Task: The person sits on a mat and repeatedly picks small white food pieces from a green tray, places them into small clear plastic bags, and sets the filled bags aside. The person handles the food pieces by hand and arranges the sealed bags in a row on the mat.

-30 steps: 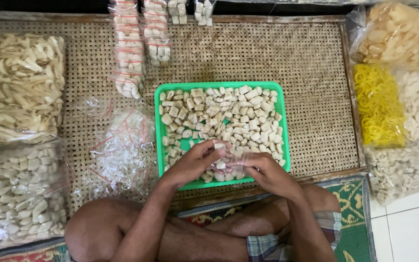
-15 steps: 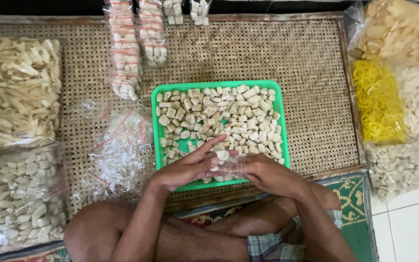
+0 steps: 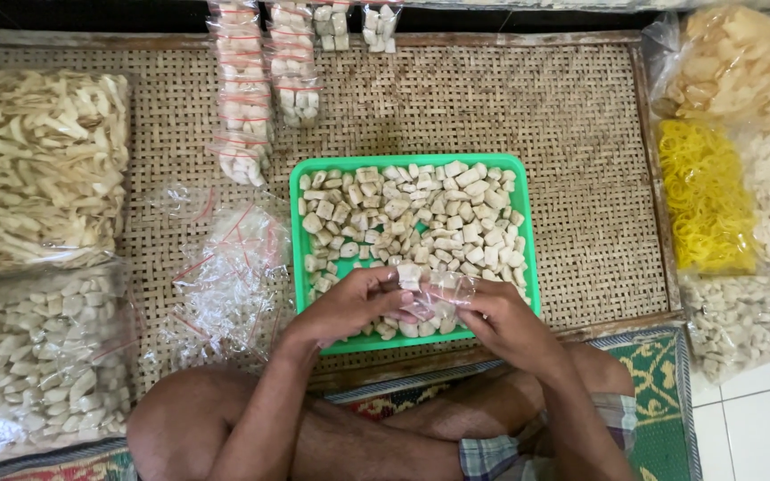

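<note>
A green plastic tray [image 3: 528, 258] lies on a woven mat and is full of small pale cracker pieces [image 3: 421, 214]. Over its near edge my right hand [image 3: 505, 322] holds a small clear plastic bag [image 3: 446, 292] with a few pieces inside. My left hand [image 3: 349, 305] pinches one pale piece [image 3: 408, 274] at the bag's mouth, fingers touching the bag. My crossed bare legs lie below the tray.
A loose heap of empty clear bags [image 3: 229, 272] lies left of the tray. Strips of filled small packets [image 3: 242, 98] hang at the top. Large bags of pale crackers [image 3: 37, 169] sit left; bags of crackers and yellow rubber bands [image 3: 706, 196] sit right.
The view has shifted slightly. My left hand has lifted a pale piece from the tray to the mouth of the bag held by my right hand.
</note>
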